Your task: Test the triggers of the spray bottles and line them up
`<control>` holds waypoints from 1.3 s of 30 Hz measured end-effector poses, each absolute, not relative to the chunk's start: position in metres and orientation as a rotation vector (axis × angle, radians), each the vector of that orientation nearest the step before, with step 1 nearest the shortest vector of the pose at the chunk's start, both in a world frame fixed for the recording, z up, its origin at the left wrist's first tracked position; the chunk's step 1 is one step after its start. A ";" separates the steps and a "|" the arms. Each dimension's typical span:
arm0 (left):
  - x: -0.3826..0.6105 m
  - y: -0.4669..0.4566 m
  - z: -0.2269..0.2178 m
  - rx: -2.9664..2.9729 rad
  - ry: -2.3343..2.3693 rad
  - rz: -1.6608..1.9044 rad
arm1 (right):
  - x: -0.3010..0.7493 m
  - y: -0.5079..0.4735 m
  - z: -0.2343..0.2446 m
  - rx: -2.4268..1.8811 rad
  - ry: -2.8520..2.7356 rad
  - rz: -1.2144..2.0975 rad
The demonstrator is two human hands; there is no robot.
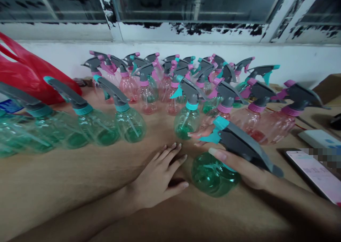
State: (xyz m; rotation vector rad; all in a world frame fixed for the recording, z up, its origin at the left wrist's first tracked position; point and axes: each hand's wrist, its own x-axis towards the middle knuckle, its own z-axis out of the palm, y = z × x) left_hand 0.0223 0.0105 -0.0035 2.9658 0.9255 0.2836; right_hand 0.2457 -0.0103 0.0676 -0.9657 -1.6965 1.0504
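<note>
My right hand (239,164) is wrapped round the neck of a green spray bottle (213,176), just under its grey and turquoise trigger head. The bottle leans, its head slanting down to the right and its base toward my left hand. My left hand (160,178) lies flat on the table, fingers spread, holding nothing. Beyond the two hands stands another green spray bottle (186,121). A row of green spray bottles (130,125) runs off to the left. Several pink spray bottles (250,117) stand at the right, behind the held one.
More pink and green spray bottles (147,96) crowd the back of the wooden table (101,185) near the wall. A red plastic bag (39,71) sits at the back left. At the right lie a lit phone (314,174) and a white box-like object (319,139); a cardboard box (330,89) is behind.
</note>
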 end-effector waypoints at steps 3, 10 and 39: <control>0.022 0.011 -0.003 2.960 0.927 0.285 | 0.244 -0.010 0.070 -0.955 -1.674 1.069; 0.023 0.010 -0.002 2.957 0.925 0.287 | 0.245 -0.010 0.070 -0.971 -1.712 1.032; 0.023 0.010 -0.001 2.947 0.926 0.278 | 0.245 -0.009 0.070 -0.934 -1.731 0.985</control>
